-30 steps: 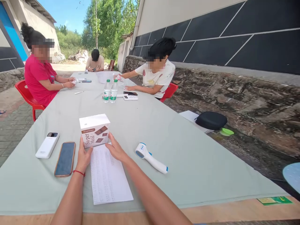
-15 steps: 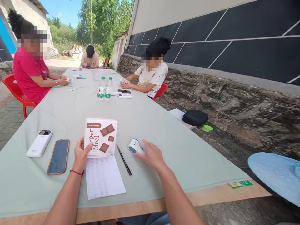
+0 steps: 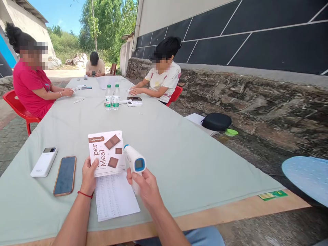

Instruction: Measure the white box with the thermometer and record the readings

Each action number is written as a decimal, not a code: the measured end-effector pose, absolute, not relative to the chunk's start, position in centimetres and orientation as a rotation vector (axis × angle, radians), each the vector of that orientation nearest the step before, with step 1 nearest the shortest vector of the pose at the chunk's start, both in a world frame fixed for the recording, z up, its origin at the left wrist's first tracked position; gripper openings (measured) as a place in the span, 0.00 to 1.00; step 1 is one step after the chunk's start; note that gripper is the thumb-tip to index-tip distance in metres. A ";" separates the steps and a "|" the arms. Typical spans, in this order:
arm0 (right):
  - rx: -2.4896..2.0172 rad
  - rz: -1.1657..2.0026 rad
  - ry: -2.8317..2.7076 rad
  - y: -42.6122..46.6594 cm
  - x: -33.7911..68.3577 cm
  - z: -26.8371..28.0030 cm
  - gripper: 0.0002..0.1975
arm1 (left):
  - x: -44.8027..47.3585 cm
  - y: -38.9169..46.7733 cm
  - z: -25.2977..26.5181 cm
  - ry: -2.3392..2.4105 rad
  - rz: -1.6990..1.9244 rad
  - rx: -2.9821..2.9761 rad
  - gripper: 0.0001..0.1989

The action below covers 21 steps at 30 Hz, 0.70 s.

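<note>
Gripping white box (image 3: 109, 152) in left hand (image 3: 89, 173), printed face toward wearer, over paper (image 3: 116, 200); gripping thermometer (image 3: 132, 157) in right hand (image 3: 148, 189), beside box, barrel slanting away leftward, screen (image 3: 139, 164) nearward; open tablecloth (image 3: 205, 171) rightward, wooden edge (image 3: 230, 213) nearest

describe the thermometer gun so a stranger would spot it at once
Find the long cloth-covered table, then the wearer's right hand at its near end. That hand grips the thermometer gun, just right of the printed box. Unlike the box, it is rounded, with a blue-rimmed screen.
</note>
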State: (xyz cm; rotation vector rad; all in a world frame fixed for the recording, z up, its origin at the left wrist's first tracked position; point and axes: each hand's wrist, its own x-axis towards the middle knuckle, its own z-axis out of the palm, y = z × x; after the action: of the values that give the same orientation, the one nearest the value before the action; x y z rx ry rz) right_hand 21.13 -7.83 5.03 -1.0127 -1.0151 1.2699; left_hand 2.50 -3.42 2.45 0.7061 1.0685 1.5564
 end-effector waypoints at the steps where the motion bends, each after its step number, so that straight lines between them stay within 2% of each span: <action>1: -1.008 1.298 -0.992 -8.0 20.2 5.2 0.13 | 2.5 -3.4 2.5 1.077 1.557 0.702 0.31; 21: -1.162 1.306 -0.986 -6.3 17.4 6.2 0.13 | 2.7 -3.6 1.6 1.095 1.544 0.879 0.31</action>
State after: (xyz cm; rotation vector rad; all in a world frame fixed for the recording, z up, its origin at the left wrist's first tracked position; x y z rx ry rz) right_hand 17.37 -6.32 6.25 -1.1617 -0.9860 1.3065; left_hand 2.71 -3.58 1.61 0.8792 1.0947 1.5436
